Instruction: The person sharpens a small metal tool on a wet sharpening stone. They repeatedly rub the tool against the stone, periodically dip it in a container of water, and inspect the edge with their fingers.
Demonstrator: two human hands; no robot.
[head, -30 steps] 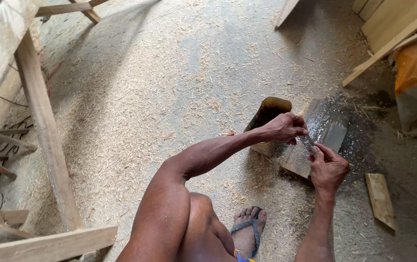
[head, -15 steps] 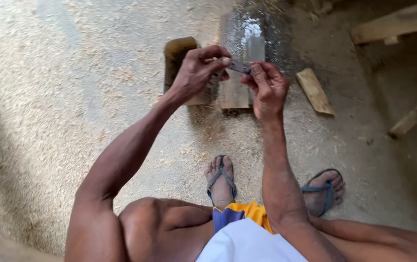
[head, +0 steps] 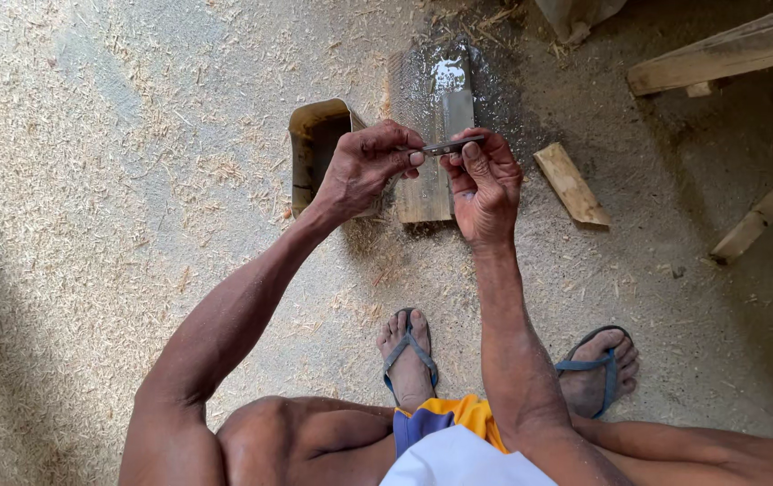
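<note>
a: what's the ground like on the left?
b: sawdust [head: 116,180] all over it, pale in a patch of light. an open brown container [head: 314,144] lies there.
a: and the hands?
b: the left hand [head: 364,171] and right hand [head: 485,184] pinch a thin metal blade [head: 445,146] between fingertips, above a wet board [head: 431,117].
a: further right?
b: wood offcuts [head: 571,184] on darker floor, a plank [head: 728,49] in shade.

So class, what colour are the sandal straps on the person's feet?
Blue, on both sandals, clearest in the head view.
</note>
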